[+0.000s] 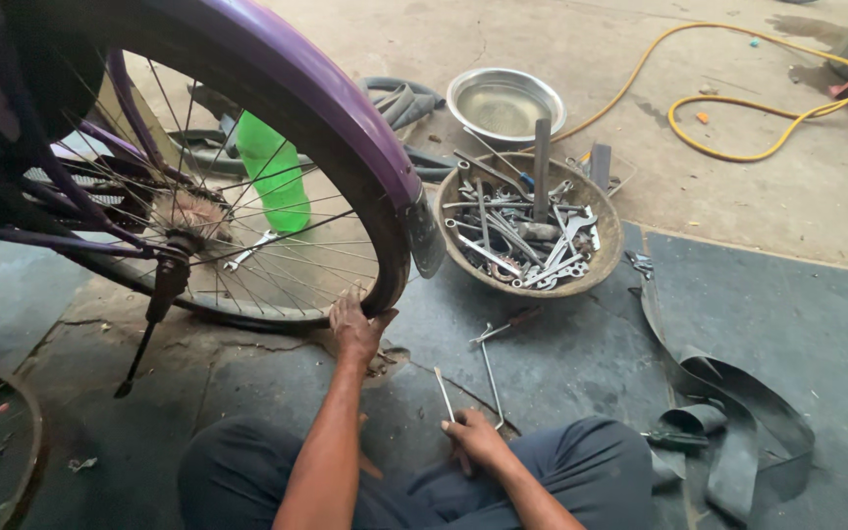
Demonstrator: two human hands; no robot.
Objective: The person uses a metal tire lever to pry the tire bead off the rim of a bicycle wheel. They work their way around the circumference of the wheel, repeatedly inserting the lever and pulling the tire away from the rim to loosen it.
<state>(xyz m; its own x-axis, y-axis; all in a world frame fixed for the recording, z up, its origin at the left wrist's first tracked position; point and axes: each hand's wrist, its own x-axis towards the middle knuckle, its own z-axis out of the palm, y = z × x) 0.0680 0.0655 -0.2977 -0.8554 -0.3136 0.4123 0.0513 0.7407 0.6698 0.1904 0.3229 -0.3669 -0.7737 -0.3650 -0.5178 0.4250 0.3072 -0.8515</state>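
Left hand (357, 329): arm extended, fingers curled over the bicycle tyre (385, 245) at its lowest point. Right hand (475, 439): low by the knee, closed around a metal tyre lever (447, 391) resting on the floor (581, 363).
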